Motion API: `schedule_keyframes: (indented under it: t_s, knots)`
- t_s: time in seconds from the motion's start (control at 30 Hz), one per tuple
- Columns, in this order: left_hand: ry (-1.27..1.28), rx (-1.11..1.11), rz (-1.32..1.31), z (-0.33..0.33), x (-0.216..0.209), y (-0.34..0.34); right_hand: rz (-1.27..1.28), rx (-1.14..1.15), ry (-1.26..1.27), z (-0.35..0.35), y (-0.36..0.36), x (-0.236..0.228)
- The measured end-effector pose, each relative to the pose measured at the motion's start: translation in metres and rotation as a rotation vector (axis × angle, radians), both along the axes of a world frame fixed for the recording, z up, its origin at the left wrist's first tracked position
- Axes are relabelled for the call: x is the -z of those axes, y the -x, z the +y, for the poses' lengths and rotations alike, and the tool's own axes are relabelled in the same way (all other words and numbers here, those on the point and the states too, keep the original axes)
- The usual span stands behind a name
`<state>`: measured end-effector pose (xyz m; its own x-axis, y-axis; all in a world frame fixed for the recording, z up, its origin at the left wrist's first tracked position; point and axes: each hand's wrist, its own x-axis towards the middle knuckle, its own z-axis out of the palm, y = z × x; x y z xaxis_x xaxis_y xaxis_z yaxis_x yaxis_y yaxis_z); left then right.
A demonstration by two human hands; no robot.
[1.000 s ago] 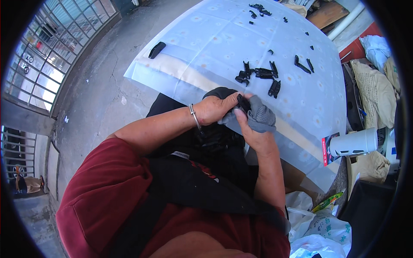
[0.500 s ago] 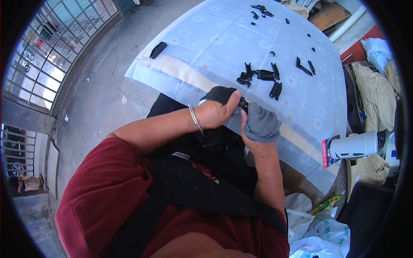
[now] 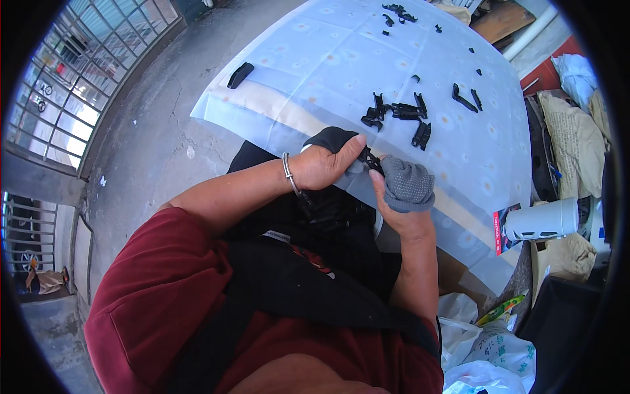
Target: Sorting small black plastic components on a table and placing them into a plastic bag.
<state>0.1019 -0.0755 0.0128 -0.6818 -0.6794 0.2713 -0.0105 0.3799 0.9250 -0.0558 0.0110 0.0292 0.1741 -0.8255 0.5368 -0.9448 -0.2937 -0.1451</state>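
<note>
gripping black part (image 3: 371, 159), fingers (image 3: 408, 182) curled at both ends

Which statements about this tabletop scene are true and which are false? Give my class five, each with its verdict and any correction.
1. A black part is held between the left hand and the right hand. True.
2. The metal bracelet is on the right wrist. False: it is on the left wrist.
3. The tablecloth has a flower pattern. True.
4. The loose black pieces all lie in one pile. False: they are spread over several spots.
5. The white cylinder is to the left of the hands. False: it is to their right.
</note>
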Motion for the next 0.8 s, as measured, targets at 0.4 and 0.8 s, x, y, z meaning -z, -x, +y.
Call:
schedule_keyframes:
  t_s: [0.4,0.8]
  knots:
    - [0.487,0.079,-0.462,-0.008,-0.007,-0.023,-0.150,-0.118,-0.146,-0.002,-0.011,0.016]
    - [0.809,-0.173,-0.738,-0.056,0.009,0.043,0.184,0.381,-0.230,-0.039,0.076,0.020]
